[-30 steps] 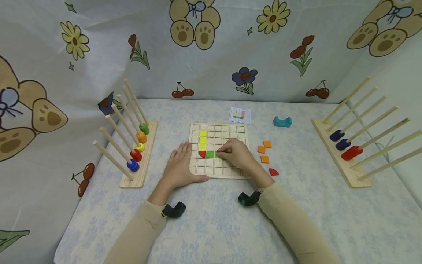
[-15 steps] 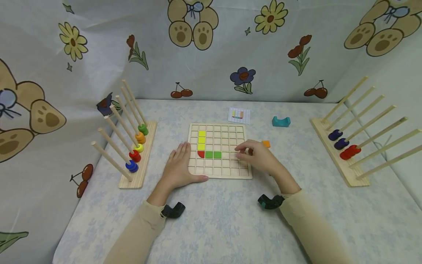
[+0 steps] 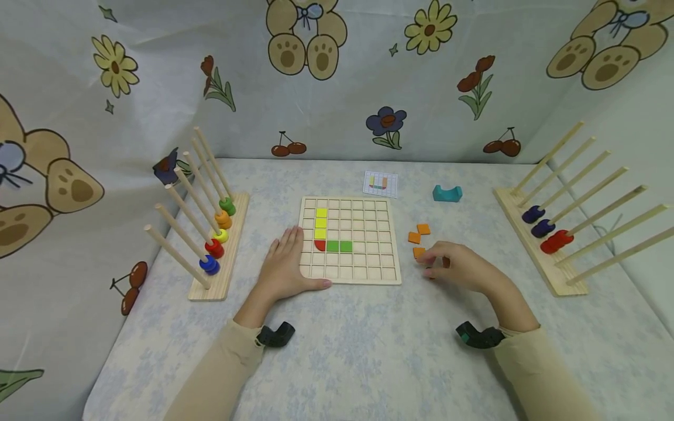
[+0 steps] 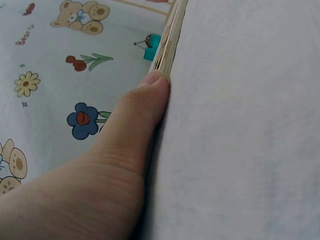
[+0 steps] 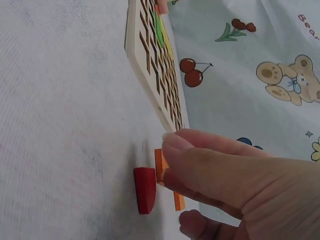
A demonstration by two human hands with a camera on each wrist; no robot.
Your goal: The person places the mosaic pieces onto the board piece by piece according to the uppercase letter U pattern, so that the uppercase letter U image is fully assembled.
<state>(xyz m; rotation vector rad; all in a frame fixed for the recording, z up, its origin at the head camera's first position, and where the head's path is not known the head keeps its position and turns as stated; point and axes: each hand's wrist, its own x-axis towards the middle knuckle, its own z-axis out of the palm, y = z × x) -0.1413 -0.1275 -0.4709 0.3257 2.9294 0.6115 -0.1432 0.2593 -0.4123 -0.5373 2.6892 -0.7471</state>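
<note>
A wooden grid board (image 3: 368, 266) lies in the middle of the table. Along its left edge and front corner rests my left hand (image 3: 281, 266), fingers straight; in the left wrist view the thumb (image 4: 145, 100) touches the board's side. Three yellow squares (image 3: 320, 223), a red quarter-round tile (image 3: 320, 245) and two green squares (image 3: 339, 247) form an L in the grid. To the board's right, my right hand (image 3: 460, 266) hovers over a second red quarter-round tile (image 5: 145, 190), holding nothing, fingers bent. That tile lies on the table beside orange squares (image 3: 414, 237).
A small pattern card (image 3: 381, 184) and a teal curved block (image 3: 447, 193) lie behind the board. Wooden peg stands with coloured beads flank it, one at left (image 3: 237, 234) and one at right (image 3: 526, 245). A patterned cloth (image 3: 337, 117) hangs behind the table.
My right hand let go of the second green square in the grid and moved right, off the board, to the loose tiles. The left hand stays in place.
</note>
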